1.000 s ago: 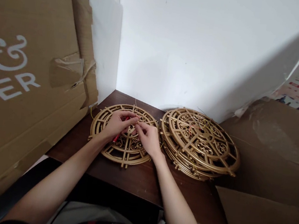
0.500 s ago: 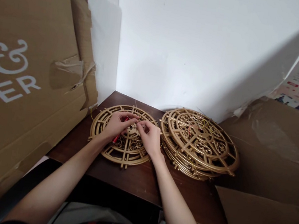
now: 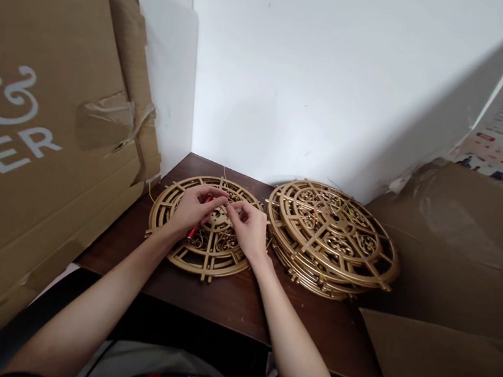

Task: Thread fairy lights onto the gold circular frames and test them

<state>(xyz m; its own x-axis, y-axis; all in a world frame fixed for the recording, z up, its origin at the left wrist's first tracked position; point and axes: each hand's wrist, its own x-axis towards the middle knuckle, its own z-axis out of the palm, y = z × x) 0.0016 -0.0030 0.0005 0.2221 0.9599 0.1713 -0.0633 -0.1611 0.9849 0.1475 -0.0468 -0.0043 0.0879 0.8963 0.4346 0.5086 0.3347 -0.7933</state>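
Observation:
A round gold openwork disc (image 3: 207,263) with scrollwork lies flat on the dark wooden table. Above its middle, my left hand (image 3: 193,208) is closed, with a slim red stick-like tool (image 3: 192,232) held against the palm, its lower end showing below the fingers. My right hand (image 3: 249,225) pinches thumb and forefinger together, almost touching the left fingertips. Between the fingertips there seems to be thin wire, too fine to see clearly. One thin wire (image 3: 224,175) sticks up behind the disc.
To the right stands a stack of similar gold discs (image 3: 338,268), with loose thin wires (image 3: 340,203) on top. A large cardboard box (image 3: 48,186) borders the left, another cardboard box (image 3: 456,252) the right. The white wall (image 3: 293,83) rises behind the table (image 3: 235,310).
The whole view has shifted slightly, so everything appears a little further left. Both hands stay over the disc's centre with their fingertips together, the red tool still in my left hand.

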